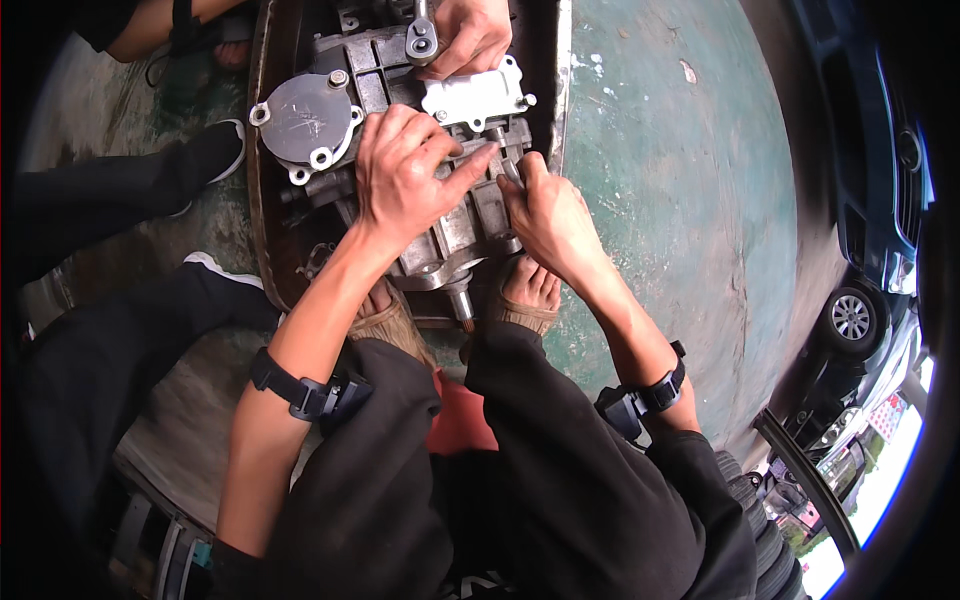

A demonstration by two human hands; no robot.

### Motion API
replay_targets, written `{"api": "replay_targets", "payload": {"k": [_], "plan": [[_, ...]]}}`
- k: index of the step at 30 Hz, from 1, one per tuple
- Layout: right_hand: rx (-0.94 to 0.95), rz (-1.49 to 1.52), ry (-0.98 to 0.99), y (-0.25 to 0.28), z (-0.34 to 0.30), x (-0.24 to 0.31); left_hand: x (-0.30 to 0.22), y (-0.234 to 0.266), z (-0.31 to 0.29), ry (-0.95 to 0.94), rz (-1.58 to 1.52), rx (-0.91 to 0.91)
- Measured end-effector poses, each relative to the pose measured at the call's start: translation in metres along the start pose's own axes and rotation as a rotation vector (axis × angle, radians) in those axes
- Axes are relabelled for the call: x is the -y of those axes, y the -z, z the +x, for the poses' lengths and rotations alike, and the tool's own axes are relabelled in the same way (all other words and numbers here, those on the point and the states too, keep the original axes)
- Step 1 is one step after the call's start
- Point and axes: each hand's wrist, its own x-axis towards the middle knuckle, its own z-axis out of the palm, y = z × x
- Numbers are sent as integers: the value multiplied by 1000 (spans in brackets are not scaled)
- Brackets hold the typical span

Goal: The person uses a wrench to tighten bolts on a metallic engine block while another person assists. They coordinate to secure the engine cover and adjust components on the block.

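A grey cast-metal gearbox [455, 232] lies in front of me, a splined shaft jutting from its near end. My left hand [405, 175] rests palm down over the casing, thumb and fingers apart, holding nothing I can see. Curled at the casing's right edge, my right hand [548, 215] closes round a small metallic piece whose kind I cannot make out. Beyond my hands, a bright silver cover plate [478, 98] sits on the casing. Another person's hand [472, 38] reaches in beside it, next to a ratchet wrench [421, 42]. At left is a round, flat cover [305, 118] with bolt lugs.
A rusty-edged metal tray [258, 200] surrounds the gearbox. My feet in tan sandals [528, 295] stand at its near end. Another person's dark-trousered legs and shoes [215, 150] are at left. A green worn floor [680, 200] spreads right, toward a parked blue car [875, 150].
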Motion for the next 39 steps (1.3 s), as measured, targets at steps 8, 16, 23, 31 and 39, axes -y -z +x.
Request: {"api": "replay_targets", "payload": {"k": [8,16,23,31,39], "plan": [[-57,-177,83,-8,-14,7,-21,12,1,342,-551,369],[107,363,108,9,-10,-6,-14,24,0,813,-700,499],[-46,610,-262,1,1,-33,-14,29,-7,80,-156,224],[5,1129,-306,22,25,-43,-17,12,-41,-101,-75,335],[94,1226,-404,25,47,-33,-11,14,-43,-82,-59,340]]}}
